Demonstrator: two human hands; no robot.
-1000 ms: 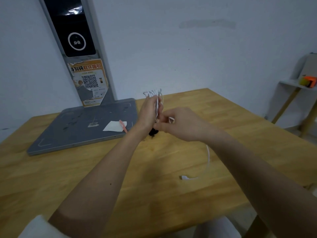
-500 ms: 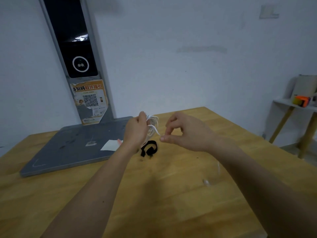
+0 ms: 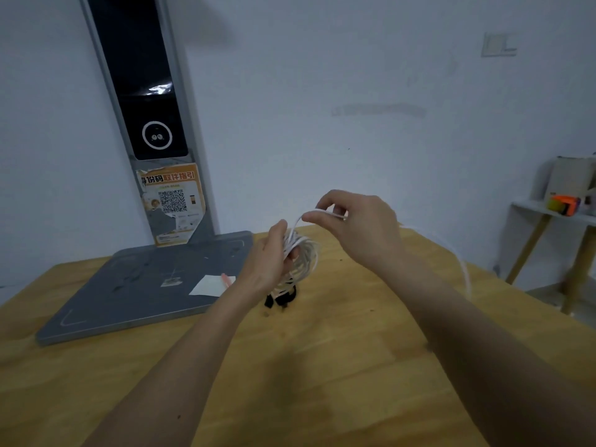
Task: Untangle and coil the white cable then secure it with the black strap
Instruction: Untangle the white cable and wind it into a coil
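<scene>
Both hands are raised above the wooden desk (image 3: pixel 322 366), near its middle. The left hand (image 3: pixel 269 259) is closed around a coil of white cable (image 3: pixel 303 256), with several loops bunched against the palm. The right hand (image 3: pixel 358 224), slightly higher and to the right, pinches a strand of the same cable between thumb and fingers. From there the free length arcs right and down past the right forearm; it is blurred, and its end cannot be made out. The black strap (image 3: pixel 283 296) hangs just below the coil, close to the desk surface; contact cannot be told. A grey stand base (image 3: pixel 145 285) lies on the desk at far left.
</scene>
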